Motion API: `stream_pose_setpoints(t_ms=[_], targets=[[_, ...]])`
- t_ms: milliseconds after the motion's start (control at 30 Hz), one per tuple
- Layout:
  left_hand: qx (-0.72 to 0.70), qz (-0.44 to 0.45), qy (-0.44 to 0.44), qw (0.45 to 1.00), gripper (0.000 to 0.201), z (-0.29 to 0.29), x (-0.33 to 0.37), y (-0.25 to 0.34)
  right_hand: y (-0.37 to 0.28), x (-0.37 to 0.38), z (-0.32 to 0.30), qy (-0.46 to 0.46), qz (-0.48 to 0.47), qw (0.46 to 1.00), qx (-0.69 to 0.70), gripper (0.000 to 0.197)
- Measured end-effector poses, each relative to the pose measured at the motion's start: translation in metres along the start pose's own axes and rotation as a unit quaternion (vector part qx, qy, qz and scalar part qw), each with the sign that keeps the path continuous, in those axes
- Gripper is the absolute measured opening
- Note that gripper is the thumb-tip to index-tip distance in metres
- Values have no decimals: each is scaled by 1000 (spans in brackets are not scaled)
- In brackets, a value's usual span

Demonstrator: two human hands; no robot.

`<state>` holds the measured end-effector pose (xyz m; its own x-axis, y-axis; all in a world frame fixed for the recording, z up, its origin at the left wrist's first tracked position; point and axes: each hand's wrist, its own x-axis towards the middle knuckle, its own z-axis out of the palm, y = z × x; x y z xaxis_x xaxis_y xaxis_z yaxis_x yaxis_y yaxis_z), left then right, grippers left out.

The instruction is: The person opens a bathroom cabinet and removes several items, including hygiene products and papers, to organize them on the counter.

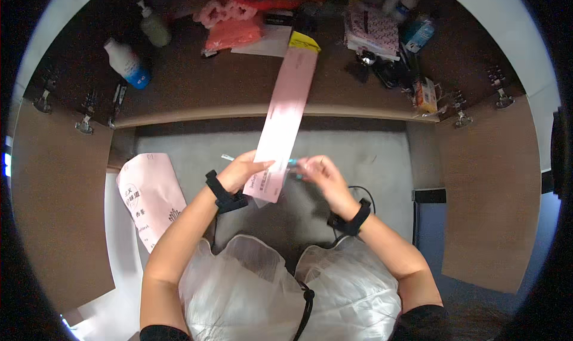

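A long, narrow pink package (pixel 285 111) with a yellow far end (pixel 305 42) slants away from me, its printed near end toward my body. My left hand (pixel 242 169) grips that near end, the thumb on top. A small pale strip (pixel 227 157) sticks out to the left, beside this hand; what it belongs to is hidden. At the package's right edge, my right hand (pixel 319 173) has its fingers bent together in a pinch. Small teal spots show at the fingertips, and blur hides what lies between them.
Behind the package a brown cabinet shelf (pixel 215 96) holds a white-and-blue bottle (pixel 127 63), a pump bottle (pixel 154 26), a coral pouch (pixel 234 34) and patterned packs (pixel 373 28). Open doors (pixel 62 192) flank it on both sides. A pink paper bag (pixel 152 192) stands left of my left arm.
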<state>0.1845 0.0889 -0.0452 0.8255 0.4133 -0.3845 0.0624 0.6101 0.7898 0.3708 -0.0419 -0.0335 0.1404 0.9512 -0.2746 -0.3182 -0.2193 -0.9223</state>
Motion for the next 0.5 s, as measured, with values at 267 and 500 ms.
stream_pose_setpoints(t_ms=[267, 500], targets=[[242, -75, -62, 965, 34, -21, -33, -4, -13, 45, 0, 52, -39, 992, 108, 30], [179, -46, 116, 976, 26, -55, -45, -6, 3, 43, -27, 104, -12, 985, 137, 21]])
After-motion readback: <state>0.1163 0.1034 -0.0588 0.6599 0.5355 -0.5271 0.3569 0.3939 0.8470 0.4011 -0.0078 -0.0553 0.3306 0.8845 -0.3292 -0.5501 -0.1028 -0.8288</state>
